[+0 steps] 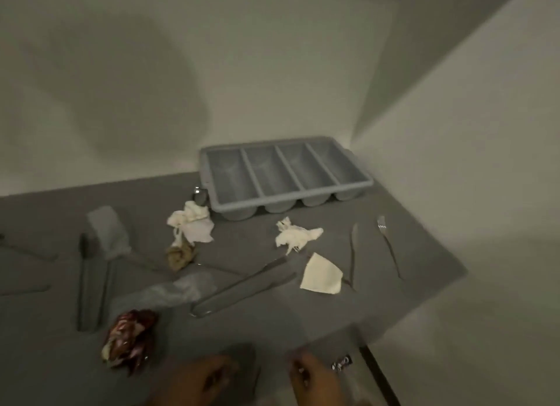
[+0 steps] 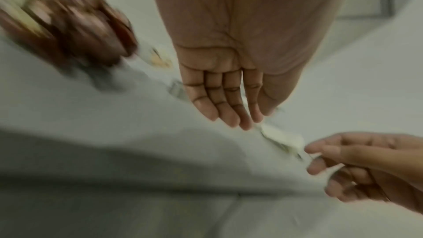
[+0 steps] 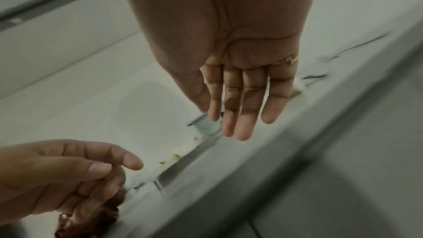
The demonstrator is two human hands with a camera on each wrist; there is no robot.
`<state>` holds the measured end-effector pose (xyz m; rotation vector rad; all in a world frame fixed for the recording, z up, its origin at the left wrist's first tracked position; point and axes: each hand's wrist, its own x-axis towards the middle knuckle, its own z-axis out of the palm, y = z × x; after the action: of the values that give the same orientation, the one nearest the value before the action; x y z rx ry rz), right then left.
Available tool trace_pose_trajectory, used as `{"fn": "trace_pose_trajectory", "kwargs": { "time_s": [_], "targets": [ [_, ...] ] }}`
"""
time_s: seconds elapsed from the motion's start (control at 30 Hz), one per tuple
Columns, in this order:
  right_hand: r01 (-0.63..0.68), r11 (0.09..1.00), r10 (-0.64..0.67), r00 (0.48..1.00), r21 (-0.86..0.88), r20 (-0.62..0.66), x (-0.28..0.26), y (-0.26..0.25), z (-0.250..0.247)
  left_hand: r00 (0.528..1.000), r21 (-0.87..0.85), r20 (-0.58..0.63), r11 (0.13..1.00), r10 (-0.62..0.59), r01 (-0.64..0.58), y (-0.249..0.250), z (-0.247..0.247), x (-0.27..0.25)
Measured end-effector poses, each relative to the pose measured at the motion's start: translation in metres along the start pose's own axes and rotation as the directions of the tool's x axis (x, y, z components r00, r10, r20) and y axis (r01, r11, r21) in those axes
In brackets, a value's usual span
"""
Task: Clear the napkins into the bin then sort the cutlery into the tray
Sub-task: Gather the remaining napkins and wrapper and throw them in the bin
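A grey four-compartment cutlery tray (image 1: 303, 194) stands empty at the back of the grey table. Crumpled white napkins (image 1: 192, 225) (image 1: 295, 235), a folded cream napkin (image 1: 322, 275), a brown napkin (image 1: 181, 255) and a red-patterned crumpled napkin (image 1: 130, 340) (image 2: 68, 30) lie scattered. A fork (image 1: 389, 245), a knife (image 1: 353, 251) and longer knives (image 1: 245, 287) lie among them. My left hand (image 1: 209, 375) (image 2: 228, 111) and right hand (image 1: 306, 372) (image 3: 240, 115) hover over the near edge, fingers relaxed, holding nothing. No bin is in view.
More cutlery (image 1: 88, 284) and a pale grey napkin (image 1: 109, 231) lie at the left. A spoon (image 1: 200, 195) sits by the tray's left corner. A small dark wrapper (image 1: 341, 364) lies by my right hand. Walls close the back and right sides.
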<state>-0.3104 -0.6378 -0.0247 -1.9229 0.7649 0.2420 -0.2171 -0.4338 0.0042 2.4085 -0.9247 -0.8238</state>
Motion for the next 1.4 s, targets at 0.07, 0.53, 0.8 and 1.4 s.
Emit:
{"fn": "trace_pose_trajectory", "kwargs": {
  "time_s": [0.07, 0.53, 0.8, 1.4],
  "targets": [
    [0.141, 0.987, -0.146, 0.988, -0.081, -0.058, 0.018, -0.032, 0.013, 0.988, -0.095, -0.125, 0.993, -0.086, 0.075, -0.021, -0.033, -0.023],
    [0.413, 0.721, -0.367, 0.909, -0.556, 0.198, 0.175, -0.235, 0.137, 0.849, -0.36, -0.449, 0.926, -0.28, 0.115, -0.194, -0.156, -0.062],
    [0.298, 0.547, -0.09, 0.95, -0.782, 0.298, 0.221, -0.279, 0.161, 0.86, -0.39, -0.431, 0.916, -0.272, 0.094, -0.22, -0.172, -0.046],
    [0.45, 0.885, -0.466, 0.857, -0.124, -0.219, 0.154, -0.267, 0.103, 0.909, 0.147, -0.261, 0.917, -0.325, 0.37, -0.244, -0.235, 0.113]
  ]
}}
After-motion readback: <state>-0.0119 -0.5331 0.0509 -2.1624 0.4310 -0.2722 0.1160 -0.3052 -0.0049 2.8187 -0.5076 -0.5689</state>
